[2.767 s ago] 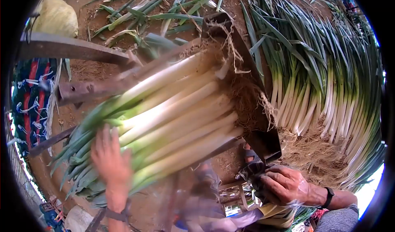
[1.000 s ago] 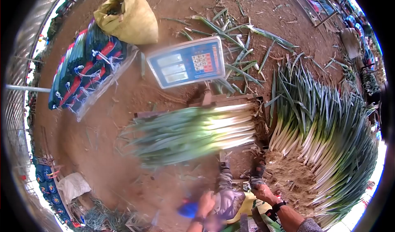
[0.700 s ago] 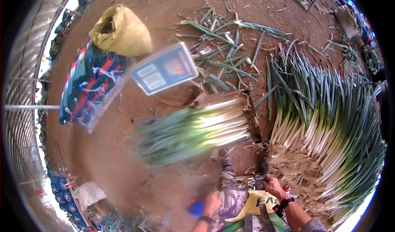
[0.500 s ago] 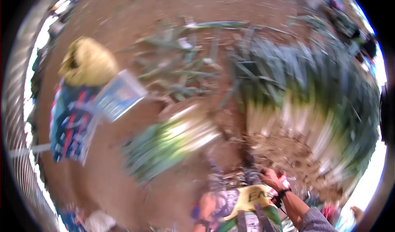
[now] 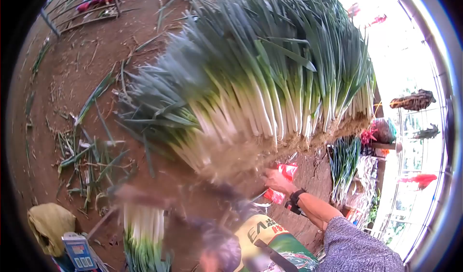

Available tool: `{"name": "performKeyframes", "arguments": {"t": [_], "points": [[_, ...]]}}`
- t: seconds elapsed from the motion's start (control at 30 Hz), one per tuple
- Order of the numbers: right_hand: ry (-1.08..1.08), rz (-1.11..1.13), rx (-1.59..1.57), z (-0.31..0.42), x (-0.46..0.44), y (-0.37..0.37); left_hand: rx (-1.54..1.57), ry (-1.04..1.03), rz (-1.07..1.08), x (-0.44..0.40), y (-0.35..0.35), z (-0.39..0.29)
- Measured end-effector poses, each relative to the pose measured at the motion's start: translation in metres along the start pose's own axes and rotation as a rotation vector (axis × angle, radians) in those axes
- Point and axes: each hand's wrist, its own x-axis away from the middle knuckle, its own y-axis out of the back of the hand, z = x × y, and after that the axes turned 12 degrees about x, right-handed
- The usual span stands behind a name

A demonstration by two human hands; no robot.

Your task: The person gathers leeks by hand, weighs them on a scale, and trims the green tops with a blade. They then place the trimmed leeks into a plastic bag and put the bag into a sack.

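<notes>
My right hand (image 5: 279,181), with a dark band at the wrist, is closed on a red-and-white wrapper (image 5: 288,170) that shows on both sides of the fingers. Just beyond it are the white root ends of a big heap of leeks (image 5: 270,98), their green leaves pointing away. My left hand (image 5: 210,261) is a blur low in the view beside my knee; its fingers cannot be made out. A smaller bunch of leeks (image 5: 144,228) lies to its left on the soil. A yellow-and-green printed apron or sack (image 5: 263,231) covers my lap.
Loose leaf trimmings (image 5: 89,163) litter the bare ground at left. A yellow sack (image 5: 51,227) and a blue-white box (image 5: 79,252) stand at lower left. More leeks (image 5: 346,163) lie at right by a wire mesh wall (image 5: 424,142). A metal frame (image 5: 87,11) is at far left.
My view has swung right, so the large leek heap is now central and the smaller bunch sits lower left. My right hand has come closer to the root ends, still with the wrapper.
</notes>
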Motion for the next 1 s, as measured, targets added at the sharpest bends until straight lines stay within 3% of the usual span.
{"name": "performKeyframes", "arguments": {"t": [0.13,0.23,0.33,0.43,0.57,0.67,0.83,1.0], "points": [[-0.183,-0.113,-0.142,-0.008,-0.023,0.055,0.030,0.055,0.004,-0.008,-0.014,-0.016],[-0.259,-0.244,-0.029,-0.036,-0.056,0.074,0.026,0.161,-0.007,0.000,-0.032,-0.062],[-0.109,-0.508,0.051,-0.050,-0.090,0.081,0.040,0.213,-0.004,-0.006,-0.046,-0.069],[-0.270,-0.415,0.077,-0.023,-0.120,0.102,0.048,0.187,0.042,-0.012,-0.055,-0.074],[-0.254,-0.558,0.224,-0.021,-0.163,0.093,0.080,0.107,0.022,-0.014,-0.066,-0.072],[-0.262,-0.551,0.237,-0.022,-0.174,0.092,0.038,0.235,0.019,-0.018,-0.070,-0.079],[-0.222,-0.462,0.266,-0.023,-0.164,0.114,0.034,0.093,0.044,-0.046,-0.057,0.005],[-0.183,-0.632,0.194,-0.031,-0.162,0.110,0.003,0.053,0.015,-0.043,-0.061,-0.011]]}}
